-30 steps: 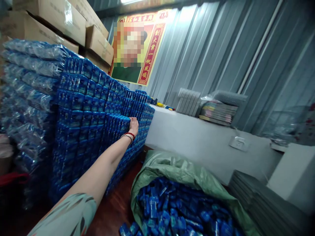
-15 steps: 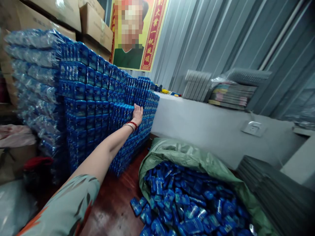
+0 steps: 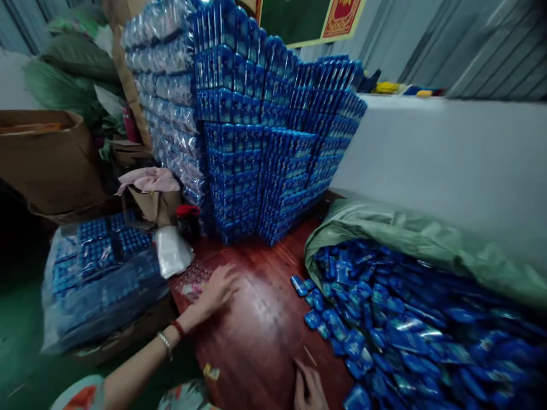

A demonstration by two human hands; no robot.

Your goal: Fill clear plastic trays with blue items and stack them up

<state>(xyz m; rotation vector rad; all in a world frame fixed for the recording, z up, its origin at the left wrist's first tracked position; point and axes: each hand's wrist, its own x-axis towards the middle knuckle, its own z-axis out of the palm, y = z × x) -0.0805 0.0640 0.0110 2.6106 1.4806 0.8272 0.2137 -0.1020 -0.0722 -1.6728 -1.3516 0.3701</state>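
Note:
My left hand (image 3: 219,287) rests low on the red-brown wooden tabletop (image 3: 256,319), fingers spread over a clear plastic sheet (image 3: 192,280) near the table's left edge; the hand is motion-blurred. Only the fingertips of my right hand (image 3: 308,390) show at the bottom edge, lying on the wood beside a thin stick (image 3: 310,356). A tall stack of blue packets (image 3: 273,142) stands at the back of the table. To the right, loose blue packets (image 3: 384,319) spill from a green sack (image 3: 410,239).
A plastic-wrapped bundle of blue packets (image 3: 98,279) sits left of the table. Cardboard boxes (image 3: 47,154), a pink cloth (image 3: 147,179) and a white bag (image 3: 171,253) crowd the left. A white ledge (image 3: 448,148) runs along the right behind the sack.
My left hand left the blue stack and dropped to the tabletop. The view swung down and left, and my right hand's fingertips came into view.

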